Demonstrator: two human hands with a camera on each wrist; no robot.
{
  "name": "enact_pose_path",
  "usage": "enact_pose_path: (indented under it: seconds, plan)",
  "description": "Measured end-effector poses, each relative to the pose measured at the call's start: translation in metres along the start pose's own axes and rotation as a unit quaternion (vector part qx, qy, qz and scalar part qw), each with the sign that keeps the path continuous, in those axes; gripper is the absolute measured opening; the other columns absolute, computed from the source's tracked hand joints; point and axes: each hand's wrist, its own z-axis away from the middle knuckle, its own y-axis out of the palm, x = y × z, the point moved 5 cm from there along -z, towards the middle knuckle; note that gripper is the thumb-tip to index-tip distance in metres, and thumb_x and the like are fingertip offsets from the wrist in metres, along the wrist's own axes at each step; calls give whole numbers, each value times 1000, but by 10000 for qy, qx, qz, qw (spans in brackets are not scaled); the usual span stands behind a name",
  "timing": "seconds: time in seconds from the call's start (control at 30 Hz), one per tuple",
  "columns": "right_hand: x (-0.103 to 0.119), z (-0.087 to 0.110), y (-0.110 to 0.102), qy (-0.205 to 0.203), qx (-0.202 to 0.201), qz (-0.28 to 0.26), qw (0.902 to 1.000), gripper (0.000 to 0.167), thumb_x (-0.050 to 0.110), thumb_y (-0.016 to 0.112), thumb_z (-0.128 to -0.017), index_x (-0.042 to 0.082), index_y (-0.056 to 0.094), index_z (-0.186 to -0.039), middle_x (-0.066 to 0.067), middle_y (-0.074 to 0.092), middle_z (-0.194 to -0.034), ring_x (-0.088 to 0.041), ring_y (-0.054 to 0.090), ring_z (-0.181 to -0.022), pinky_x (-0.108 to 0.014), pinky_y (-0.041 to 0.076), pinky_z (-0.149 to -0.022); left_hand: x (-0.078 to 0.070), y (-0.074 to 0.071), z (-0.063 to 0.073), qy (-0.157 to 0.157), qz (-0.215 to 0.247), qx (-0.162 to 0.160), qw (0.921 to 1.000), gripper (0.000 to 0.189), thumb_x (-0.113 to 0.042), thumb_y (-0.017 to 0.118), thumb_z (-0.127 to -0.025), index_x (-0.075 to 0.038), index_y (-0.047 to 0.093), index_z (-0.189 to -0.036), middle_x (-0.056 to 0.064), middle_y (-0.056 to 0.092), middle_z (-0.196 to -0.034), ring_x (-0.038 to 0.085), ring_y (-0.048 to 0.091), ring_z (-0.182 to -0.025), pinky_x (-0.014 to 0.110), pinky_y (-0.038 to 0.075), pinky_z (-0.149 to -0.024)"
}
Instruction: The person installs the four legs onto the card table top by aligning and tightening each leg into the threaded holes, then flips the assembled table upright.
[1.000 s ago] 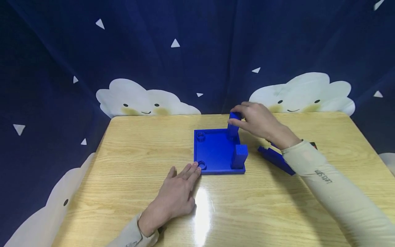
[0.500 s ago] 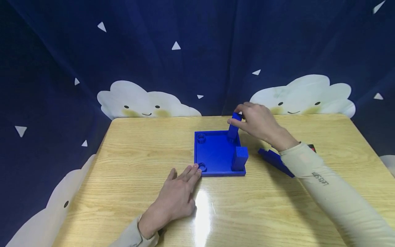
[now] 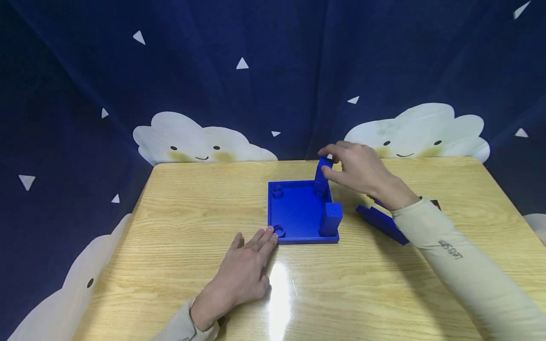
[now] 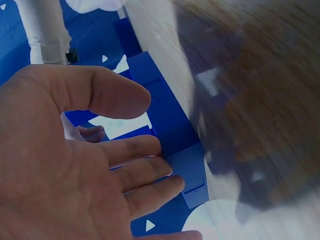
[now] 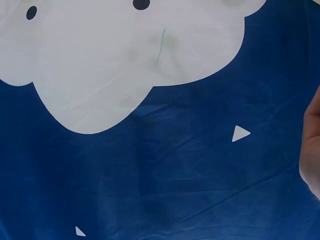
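Observation:
A square blue tray with raised edges sits on the table. Round sockets show at its two left corners. My right hand curls its thumb and index finger round the top of a blue post standing at the back right corner. Another blue post stands upright at the front right corner. With fingers extended, my left hand touches the tray's front left corner; the left wrist view shows its fingertips against the tray's blue side. In the right wrist view, only a sliver of hand appears.
Right of the tray, a flat blue piece with a notched edge lies partly under the right forearm. A small dark and red thing peeks out behind the sleeve. A dark blue curtain hangs behind the wooden table.
My right thumb has shifted rightward across the post, and the post's top has tilted slightly right, then back left. The left hand and the tray stay in place.

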Motion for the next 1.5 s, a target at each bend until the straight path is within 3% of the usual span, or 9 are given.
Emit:
enact_pose_path:
  seconds: [0.23,0.47,0.83,1.27,1.5]
  plan:
    - [2,-2,2,-11,174,-34,9998,29,22,73,-103,7,80,-126,-3,64,-79,-21,56,-68,-38,43,-61,0,1,-1,-7,-27,59,10000,81,-17,69,-84,1,51,-161,17,44,-168,33,46,-153,71,34,-120]
    - [1,-3,3,147,306,-82,9994,33,28,77,-104,4,81,-126,-3,61,-77,-21,55,-67,-38,43,-61,0,1,-2,-13,-77,91,9999,82,-18,69,-84,1,50,-161,16,44,-169,33,46,-154,70,34,-121]
    - [3,-3,0,-34,394,-32,9992,37,19,72,-99,-2,78,-129,-9,69,-87,-21,59,-70,-39,47,-63,1,-2,-2,-56,-168,75,9998,80,-17,68,-84,1,51,-161,17,45,-168,33,46,-153,70,35,-120]
    - [0,-3,3,175,52,87,9998,32,27,81,-95,0,80,-111,-16,72,-97,-32,70,-86,-51,58,-75,1,0,0,-48,-138,80,9999,82,-18,70,-83,1,50,-161,17,44,-168,32,46,-153,70,34,-121]
    - [2,-2,6,267,234,-119,9993,37,26,77,-101,1,76,-129,-14,71,-102,-30,68,-89,-47,57,-76,-1,0,1,-37,-88,94,9999,82,-17,68,-83,0,50,-161,16,44,-168,32,46,-153,70,34,-121]
